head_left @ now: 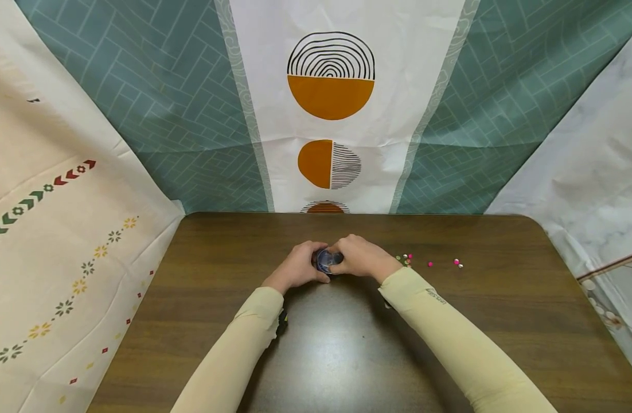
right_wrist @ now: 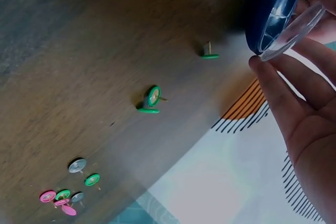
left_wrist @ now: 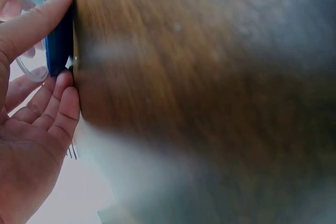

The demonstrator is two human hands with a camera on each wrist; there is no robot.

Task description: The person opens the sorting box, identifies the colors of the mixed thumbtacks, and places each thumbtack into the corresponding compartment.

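A round dark-blue container (right_wrist: pixel 256 17) sits on the wooden table, near the middle of the far half. My left hand (head_left: pixel 297 267) grips it round the side, thumb and fingers on its blue wall in the left wrist view. With my right hand (head_left: pixel 362 256) I hold the clear round lid (right_wrist: pixel 296 36), tilted and partly off the container's rim. Inside the container, clear dividers show. Loose thumbtacks lie on the table beside the right hand: a green thumbtack (right_wrist: pixel 209 56) close to the container, and green, pink and silver ones farther off.
The brown wooden table (head_left: pixel 218 321) spreads round both arms. Several pink and pale thumbtacks (head_left: pixel 456 262) lie scattered to the right of my right wrist. A patterned cloth (head_left: pixel 342 126) hangs along the far table edge, with more cloth at both sides.
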